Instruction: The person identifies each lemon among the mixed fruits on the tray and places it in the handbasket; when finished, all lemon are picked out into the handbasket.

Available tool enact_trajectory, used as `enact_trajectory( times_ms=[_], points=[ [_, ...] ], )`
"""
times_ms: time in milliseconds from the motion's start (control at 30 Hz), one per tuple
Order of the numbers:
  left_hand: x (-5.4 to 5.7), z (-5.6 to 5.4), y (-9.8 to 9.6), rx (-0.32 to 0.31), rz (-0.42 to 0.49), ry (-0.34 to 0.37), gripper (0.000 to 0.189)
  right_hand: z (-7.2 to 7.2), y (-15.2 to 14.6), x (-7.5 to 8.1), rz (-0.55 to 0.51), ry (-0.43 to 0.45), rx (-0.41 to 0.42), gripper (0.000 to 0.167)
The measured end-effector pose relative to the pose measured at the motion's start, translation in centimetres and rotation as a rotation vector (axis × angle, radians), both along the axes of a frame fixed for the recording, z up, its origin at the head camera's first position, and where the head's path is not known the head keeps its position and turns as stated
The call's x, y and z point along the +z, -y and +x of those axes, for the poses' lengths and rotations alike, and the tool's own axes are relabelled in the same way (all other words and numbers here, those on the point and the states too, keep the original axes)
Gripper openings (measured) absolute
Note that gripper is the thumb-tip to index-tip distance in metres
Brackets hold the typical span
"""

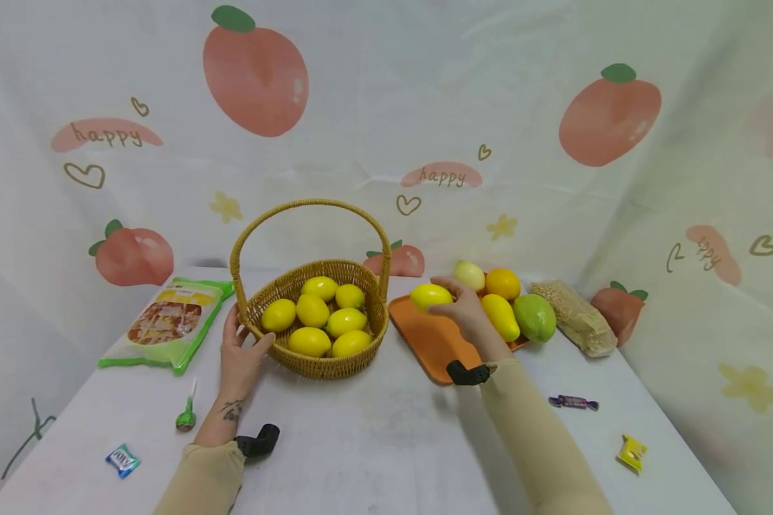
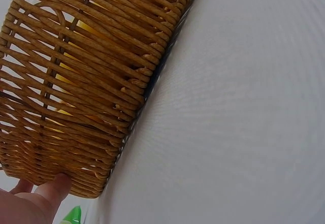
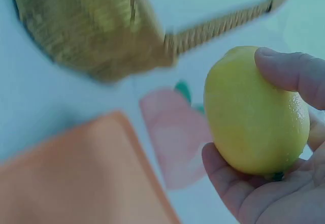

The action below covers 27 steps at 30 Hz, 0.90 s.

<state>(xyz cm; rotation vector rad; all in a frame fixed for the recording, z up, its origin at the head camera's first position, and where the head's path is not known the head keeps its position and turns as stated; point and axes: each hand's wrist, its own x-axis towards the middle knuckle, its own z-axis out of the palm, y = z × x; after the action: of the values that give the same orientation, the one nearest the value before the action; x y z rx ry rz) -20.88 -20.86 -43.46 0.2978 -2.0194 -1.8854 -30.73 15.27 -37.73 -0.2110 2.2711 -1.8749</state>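
A wicker basket (image 1: pixel 325 368) with a tall arched handle stands on the white table and holds several lemons (image 1: pixel 312 310). My left hand (image 1: pixel 241 361) holds the basket's left end, its thumb against the near wall and its fingers round the far side; in the left wrist view the hand (image 2: pixel 38 201) touches the lower weave (image 2: pixel 96 82). Right of the basket, above an orange tray (image 1: pixel 425 336), my right hand (image 1: pixel 470 315) grips a lemon (image 1: pixel 430 296). The right wrist view shows this lemon (image 3: pixel 256 115) between thumb and fingers, off the tray.
On the tray's right side sit a green mango (image 1: pixel 535 317), a yellow mango (image 1: pixel 500 317), an orange (image 1: pixel 502 284) and a pale round fruit (image 1: pixel 469 275). Bagged food (image 1: pixel 170 322) lies left, a beige bag (image 1: pixel 573 315) right. A lollipop (image 1: pixel 185 416) and wrapped candies (image 1: pixel 574 403) lie nearer.
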Motion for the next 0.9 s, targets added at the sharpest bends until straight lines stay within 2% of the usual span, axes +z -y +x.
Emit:
enact_trajectory(
  times_ms=[233,400,533,733,900],
  points=[
    [-0.2,0.2,0.2,-0.009,-0.02,0.002,0.083,3.5,2.4,1.3,-0.068,0.007,0.156,0.062],
    [-0.5,0.6,0.3,0.007,-0.01,0.039,0.083,4.5,6.5,1.9,-0.087,-0.011,0.287,0.059],
    [-0.6,0.7,0.2,0.004,0.01,0.033,0.083,3.9,10.4,2.8,-0.063,-0.035,0.331,0.057],
    [-0.5,0.4,0.0,-0.017,0.012,-0.007,0.083,1.8,15.9,4.2,-0.059,0.008,0.368,0.055],
    [-0.4,0.1,0.2,-0.006,0.003,-0.006,0.082,0.3,19.1,4.2,-0.02,0.033,0.368,0.051]
  ],
)
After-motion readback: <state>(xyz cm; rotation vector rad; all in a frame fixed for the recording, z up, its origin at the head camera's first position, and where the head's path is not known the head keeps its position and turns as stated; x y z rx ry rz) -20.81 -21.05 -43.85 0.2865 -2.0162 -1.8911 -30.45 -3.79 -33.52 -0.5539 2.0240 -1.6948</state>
